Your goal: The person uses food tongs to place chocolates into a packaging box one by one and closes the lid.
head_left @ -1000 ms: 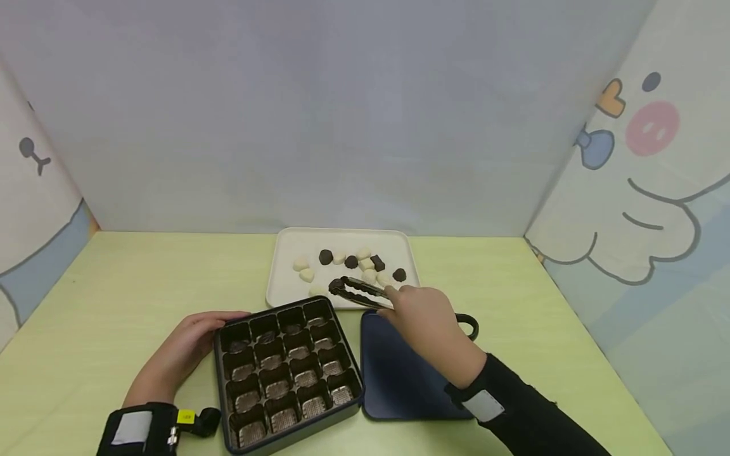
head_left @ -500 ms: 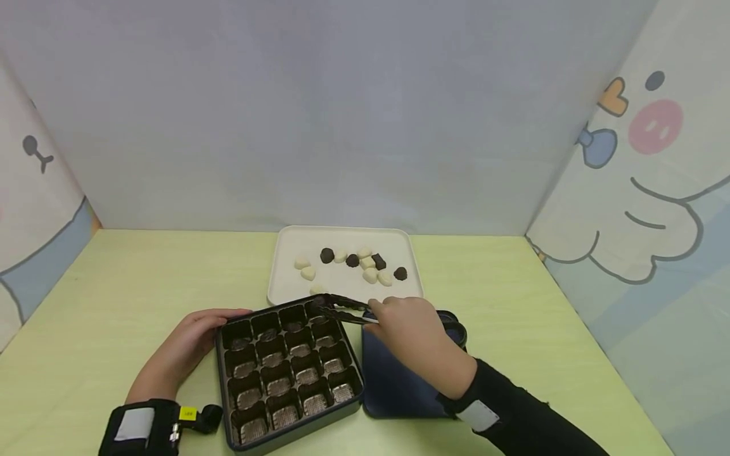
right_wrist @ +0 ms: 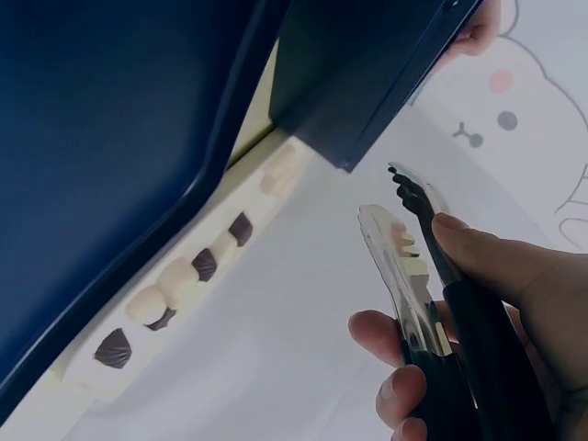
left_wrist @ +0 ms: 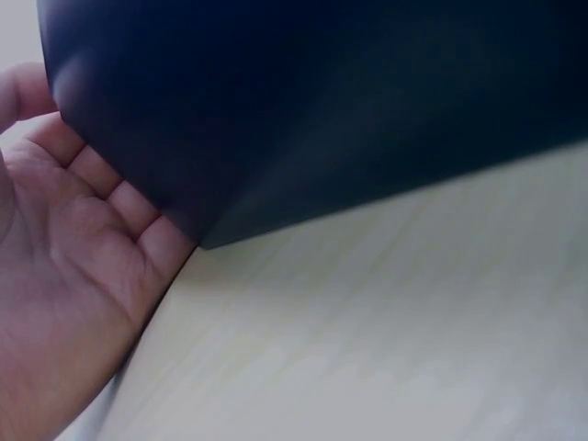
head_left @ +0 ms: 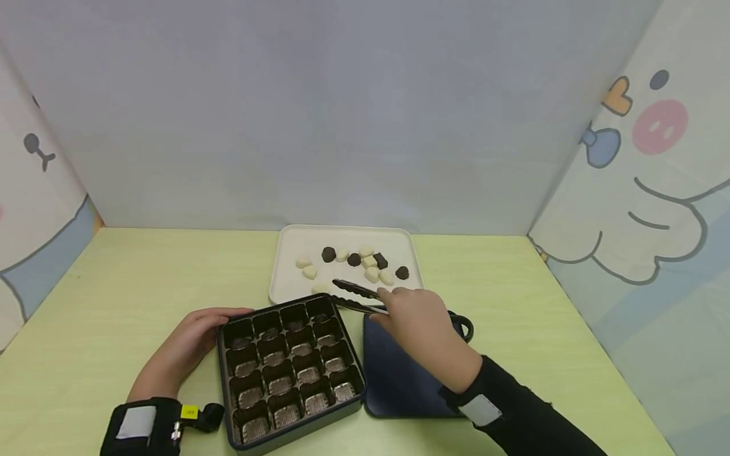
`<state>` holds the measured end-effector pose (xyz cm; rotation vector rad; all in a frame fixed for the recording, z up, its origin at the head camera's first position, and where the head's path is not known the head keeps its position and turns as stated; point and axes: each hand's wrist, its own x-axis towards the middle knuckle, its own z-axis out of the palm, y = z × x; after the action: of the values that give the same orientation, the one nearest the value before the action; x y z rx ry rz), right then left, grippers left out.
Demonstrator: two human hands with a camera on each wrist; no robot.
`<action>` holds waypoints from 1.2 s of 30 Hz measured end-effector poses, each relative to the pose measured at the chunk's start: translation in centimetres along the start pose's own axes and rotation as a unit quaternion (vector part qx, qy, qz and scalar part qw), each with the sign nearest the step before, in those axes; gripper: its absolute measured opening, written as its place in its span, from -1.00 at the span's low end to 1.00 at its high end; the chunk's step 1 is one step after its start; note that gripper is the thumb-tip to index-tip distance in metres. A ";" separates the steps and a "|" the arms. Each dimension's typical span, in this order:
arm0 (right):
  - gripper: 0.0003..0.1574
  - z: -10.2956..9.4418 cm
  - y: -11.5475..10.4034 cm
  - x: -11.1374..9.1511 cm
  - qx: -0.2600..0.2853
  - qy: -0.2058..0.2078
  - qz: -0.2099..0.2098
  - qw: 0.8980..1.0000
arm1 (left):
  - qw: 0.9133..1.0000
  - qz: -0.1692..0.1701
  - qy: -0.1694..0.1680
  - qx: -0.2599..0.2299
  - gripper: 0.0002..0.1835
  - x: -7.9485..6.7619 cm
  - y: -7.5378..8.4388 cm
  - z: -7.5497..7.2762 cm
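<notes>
My left hand [head_left: 196,339] holds the far-left corner of a dark box [head_left: 293,373] divided into several square compartments. In the left wrist view its fingers [left_wrist: 96,170] pass behind the box's corner. Dark pieces show faintly in the box's far row. My right hand [head_left: 424,323] grips tongs [head_left: 352,288] by their black handles. Their tips stand apart at the box's far-right corner, with nothing between them in the right wrist view. Behind the box, a white tray [head_left: 291,240] carries several cream chocolates [head_left: 310,272] and dark chocolates [head_left: 328,254].
A dark blue lid [head_left: 405,380] lies right of the box, partly beneath my right hand and forearm. The pale yellow table [head_left: 171,266] extends to both sides. A grey wall panel [head_left: 342,114] stands at the back, with cartoon-printed cloths at left and right.
My right hand brought the tongs with a dark chocolate from over the tray to the box's far-right compartment. There the tongs opened and rose slightly. The left hand has stayed on the box.
</notes>
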<state>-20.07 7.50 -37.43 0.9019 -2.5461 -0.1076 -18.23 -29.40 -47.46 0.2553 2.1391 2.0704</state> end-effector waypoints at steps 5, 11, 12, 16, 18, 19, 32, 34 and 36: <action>-0.65 1.2 1.1 0.3 0.000 -0.042 0.045 0.998 | 1.000 0.004 -0.006 -0.007 -0.63 0.0 0.1 0.0; -0.67 3.6 1.9 0.7 0.009 -0.064 0.060 0.996 | 1.000 0.002 -0.005 -0.012 -0.63 -0.1 0.1 -0.1; -0.66 4.0 2.0 0.8 0.009 -0.067 0.060 0.996 | 1.000 0.002 -0.004 -0.013 -0.63 -0.1 0.1 -0.1; -0.66 5.5 2.1 1.1 0.012 -0.081 0.063 0.995 | 1.000 0.003 -0.005 -0.019 -0.62 -0.1 0.1 -0.1; -0.67 5.9 2.0 1.3 0.020 -0.083 0.062 0.994 | 1.000 0.004 -0.005 -0.019 -0.62 -0.1 0.1 0.0; -0.67 5.9 1.9 1.5 0.025 -0.081 0.060 0.995 | 1.000 0.004 -0.006 -0.019 -0.62 -0.2 0.1 0.0; -0.64 7.1 0.4 3.9 0.019 -0.098 0.034 0.994 | 1.000 -0.004 -0.002 -0.019 -0.62 -0.1 0.1 0.0; -0.63 7.3 0.4 4.2 0.017 -0.101 0.030 0.994 | 1.000 -0.004 -0.002 -0.021 -0.63 -0.1 0.2 0.0; -0.62 7.3 0.3 4.4 0.017 -0.101 0.024 0.994 | 1.000 -0.004 -0.001 -0.020 -0.63 -0.1 0.2 0.0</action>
<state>-26.41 4.52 -42.34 0.8806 -2.7636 -0.1479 -18.11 -29.45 -47.23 0.2422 2.0909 2.1060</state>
